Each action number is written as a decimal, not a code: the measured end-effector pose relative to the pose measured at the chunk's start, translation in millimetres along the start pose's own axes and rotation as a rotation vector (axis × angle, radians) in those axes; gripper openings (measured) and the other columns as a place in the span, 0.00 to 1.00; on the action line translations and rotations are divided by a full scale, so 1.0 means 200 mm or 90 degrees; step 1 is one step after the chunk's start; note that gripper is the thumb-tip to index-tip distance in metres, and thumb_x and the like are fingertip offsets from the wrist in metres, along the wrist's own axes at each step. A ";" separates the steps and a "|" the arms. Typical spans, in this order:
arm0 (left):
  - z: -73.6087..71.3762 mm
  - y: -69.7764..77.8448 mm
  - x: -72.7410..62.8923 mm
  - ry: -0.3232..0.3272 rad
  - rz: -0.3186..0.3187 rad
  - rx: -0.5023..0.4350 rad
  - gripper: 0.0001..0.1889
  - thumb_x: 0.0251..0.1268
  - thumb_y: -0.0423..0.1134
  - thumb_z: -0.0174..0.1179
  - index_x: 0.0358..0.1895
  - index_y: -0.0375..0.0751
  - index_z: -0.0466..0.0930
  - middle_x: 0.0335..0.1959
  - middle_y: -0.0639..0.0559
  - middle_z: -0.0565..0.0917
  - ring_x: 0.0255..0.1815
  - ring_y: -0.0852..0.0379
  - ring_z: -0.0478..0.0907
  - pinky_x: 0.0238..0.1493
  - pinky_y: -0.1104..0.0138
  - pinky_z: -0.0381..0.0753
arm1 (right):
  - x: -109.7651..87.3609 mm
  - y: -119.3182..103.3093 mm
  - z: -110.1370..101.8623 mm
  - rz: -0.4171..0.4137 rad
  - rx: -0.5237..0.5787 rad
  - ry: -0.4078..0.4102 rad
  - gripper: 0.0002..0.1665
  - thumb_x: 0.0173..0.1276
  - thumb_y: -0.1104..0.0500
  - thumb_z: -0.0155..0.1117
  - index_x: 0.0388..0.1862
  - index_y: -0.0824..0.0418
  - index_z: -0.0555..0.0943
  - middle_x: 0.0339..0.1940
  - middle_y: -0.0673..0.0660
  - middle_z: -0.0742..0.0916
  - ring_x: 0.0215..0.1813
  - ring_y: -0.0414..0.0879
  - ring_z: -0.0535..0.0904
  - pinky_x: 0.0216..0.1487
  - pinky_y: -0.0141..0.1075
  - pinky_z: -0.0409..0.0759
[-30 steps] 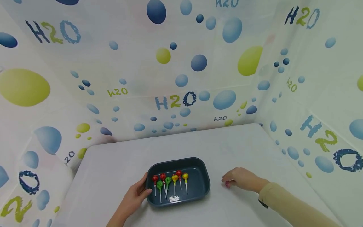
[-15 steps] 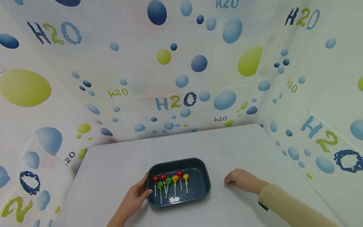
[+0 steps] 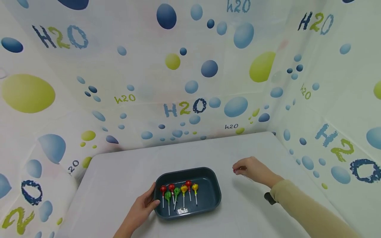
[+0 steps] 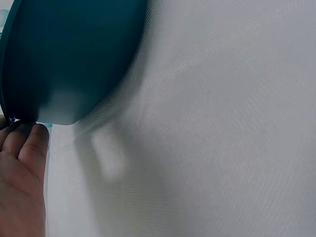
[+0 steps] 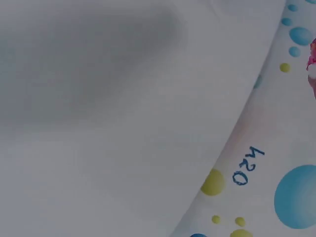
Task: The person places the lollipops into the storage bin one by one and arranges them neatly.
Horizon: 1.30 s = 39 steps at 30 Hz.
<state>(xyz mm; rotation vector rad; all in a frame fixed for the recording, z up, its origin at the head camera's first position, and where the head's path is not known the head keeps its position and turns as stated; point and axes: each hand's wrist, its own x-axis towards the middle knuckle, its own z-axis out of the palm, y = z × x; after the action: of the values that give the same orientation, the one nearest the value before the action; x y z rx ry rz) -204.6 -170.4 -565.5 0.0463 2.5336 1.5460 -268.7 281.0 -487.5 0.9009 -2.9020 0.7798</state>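
Note:
A dark blue-grey tray (image 3: 208,193) stands on the white-covered table in the head view. Lined up in its left and middle part lie several lollipops: red (image 3: 163,188), green (image 3: 168,195) and yellow (image 3: 194,187), white sticks toward the near side. My left hand (image 3: 142,205) grips the tray's left end, thumb over the rim; the left wrist view has its fingers against the outer wall (image 4: 74,64). Right of the tray, my right hand (image 3: 254,170) pinches a pink-red lollipop (image 5: 313,57) above the table. Fingers hide most of it in the head view; a thin white stick shows below the palm.
The white table (image 3: 125,175) runs back to a patterned sheet wall (image 3: 143,66) with blue and green dots. Similar sheets hang at the left and right sides. A dark band (image 3: 270,198) sits under the right cuff.
My right hand has gripped the lollipop at the tabletop and lifted it up and away from the table. My left hand and the tray stay in place.

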 end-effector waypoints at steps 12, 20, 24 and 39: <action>0.00 0.00 -0.01 0.000 0.004 -0.009 0.38 0.70 0.32 0.64 0.80 0.38 0.57 0.81 0.40 0.60 0.79 0.42 0.63 0.70 0.59 0.75 | 0.09 -0.10 -0.06 0.102 0.136 0.146 0.11 0.63 0.61 0.76 0.45 0.61 0.91 0.39 0.54 0.93 0.40 0.45 0.90 0.49 0.39 0.92; 0.00 0.00 -0.01 0.003 0.004 -0.009 0.38 0.70 0.31 0.64 0.80 0.38 0.56 0.81 0.41 0.61 0.79 0.43 0.63 0.71 0.60 0.74 | 0.26 -0.29 0.10 0.116 0.191 0.046 0.07 0.64 0.58 0.76 0.38 0.59 0.89 0.36 0.52 0.91 0.41 0.44 0.89 0.45 0.37 0.92; 0.01 -0.01 0.00 0.003 0.008 -0.014 0.38 0.70 0.31 0.64 0.80 0.38 0.56 0.81 0.41 0.61 0.80 0.43 0.62 0.71 0.59 0.73 | 0.39 -0.42 0.21 0.153 0.146 -0.037 0.06 0.65 0.58 0.75 0.32 0.58 0.87 0.31 0.50 0.87 0.35 0.43 0.82 0.35 0.33 0.86; 0.00 -0.01 -0.02 0.013 0.023 -0.005 0.38 0.70 0.33 0.64 0.80 0.38 0.57 0.80 0.41 0.62 0.79 0.42 0.64 0.70 0.58 0.74 | 0.60 -0.63 0.51 0.314 -0.173 -0.244 0.03 0.63 0.65 0.72 0.36 0.65 0.87 0.29 0.55 0.85 0.27 0.46 0.78 0.27 0.32 0.85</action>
<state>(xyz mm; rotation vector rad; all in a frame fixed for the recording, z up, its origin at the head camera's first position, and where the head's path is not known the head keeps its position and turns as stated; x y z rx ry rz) -199.8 -170.9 -566.3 0.0767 2.5555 1.5784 -286.6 80.1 -502.0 0.3372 -3.5093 0.2058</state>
